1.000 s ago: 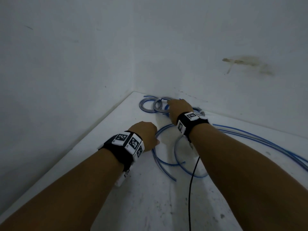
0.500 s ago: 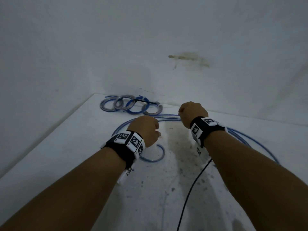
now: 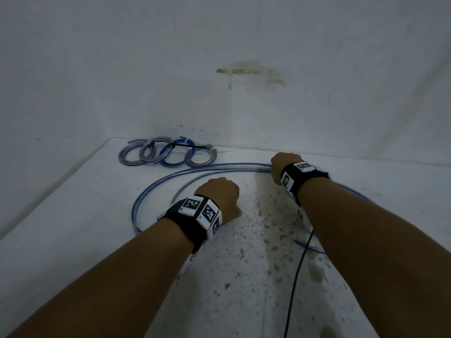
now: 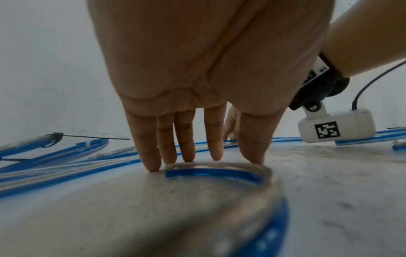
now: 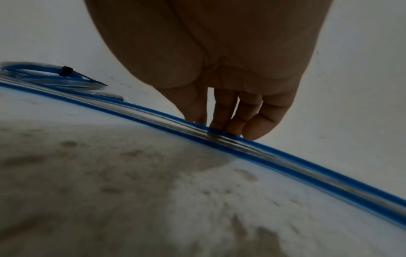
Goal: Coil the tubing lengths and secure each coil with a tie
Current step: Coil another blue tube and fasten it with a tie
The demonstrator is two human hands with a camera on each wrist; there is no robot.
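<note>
Tubing [image 3: 219, 167] sweeps left to right across the table [image 3: 73, 240], its curled end pinned under the left hand's [image 3: 219, 195] straight fingertips [image 4: 186, 153], while the right hand [image 3: 284, 164] pinches the long run farther right.

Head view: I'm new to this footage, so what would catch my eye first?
Two bare forearms with black-and-white marker wristbands reach over a stained white table. The left hand presses straight fingers beside a loop of blue and clear plastic tubing; the right hand pinches the long run. Four small tied tubing coils lie in the far-left corner.
</note>
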